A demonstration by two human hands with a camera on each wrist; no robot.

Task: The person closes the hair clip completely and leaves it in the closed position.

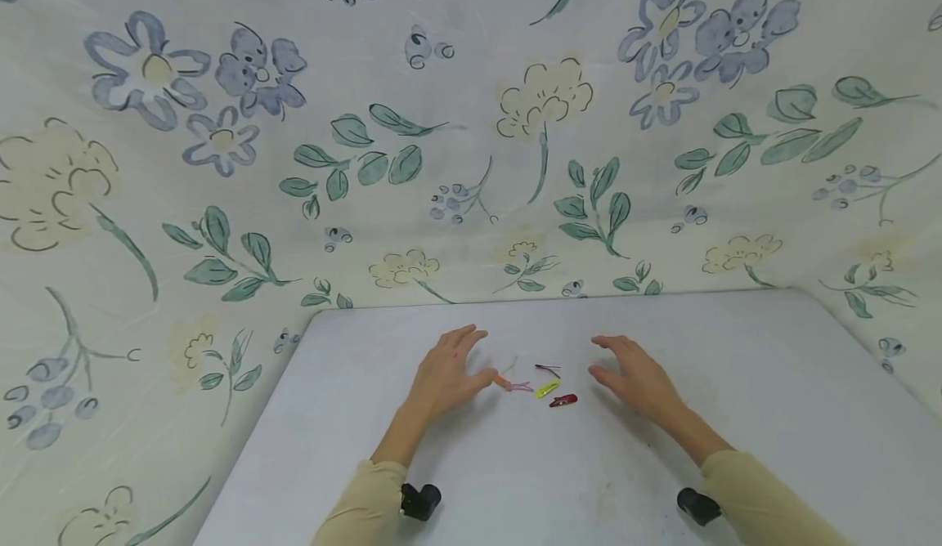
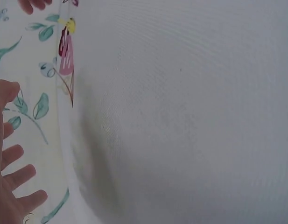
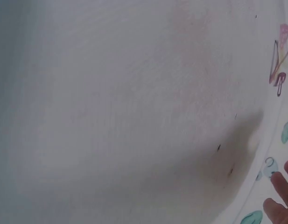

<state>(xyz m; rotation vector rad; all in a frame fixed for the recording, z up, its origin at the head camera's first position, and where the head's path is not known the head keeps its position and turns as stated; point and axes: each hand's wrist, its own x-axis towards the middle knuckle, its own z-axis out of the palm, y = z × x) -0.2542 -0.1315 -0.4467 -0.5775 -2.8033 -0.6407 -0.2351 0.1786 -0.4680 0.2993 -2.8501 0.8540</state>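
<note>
Holding our left hand and right hand spread above a flat white table, we are flanking a glossy red teardrop-shaped hair clip, a bright-yellow clip, a pink forked clip and a dark V-shaped clip, all lying between them.

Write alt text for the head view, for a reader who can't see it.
A person's left hand and right hand, both empty, flank a loose group of small hair clips, among them pink, yellow and red ones, on a white table. A flower-patterned backdrop rises behind the table.
</note>
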